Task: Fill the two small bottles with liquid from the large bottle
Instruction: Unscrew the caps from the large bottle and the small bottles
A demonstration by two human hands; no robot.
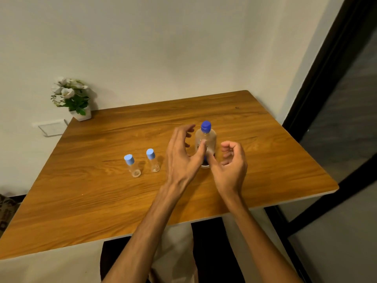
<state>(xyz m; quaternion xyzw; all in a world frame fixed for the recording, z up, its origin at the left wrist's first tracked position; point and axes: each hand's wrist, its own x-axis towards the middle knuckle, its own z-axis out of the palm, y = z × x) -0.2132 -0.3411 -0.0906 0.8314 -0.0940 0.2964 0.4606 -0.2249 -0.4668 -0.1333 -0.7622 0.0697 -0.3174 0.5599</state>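
Large bottle (205,141) upright on the table (102,201), dark blue cap on, set between two reaching hands. Left hand (181,158) spread wide just beside it, thumb lying in front of the clear body (touching or only close, hard to say), fingers not wrapped round. Right hand (230,164) loosely curled on the other side, gripping nothing. Two small bottles (132,165) (153,160) standing well to the left, near each other, light blue caps on, apparently empty. By the look of it, very first step: taking hold of the big one. Nothing opened, nothing poured. Next move likely calls for closing one hand round the body to steady it, twisting off the cap with the other, then uncapping the little ones before any tilting.
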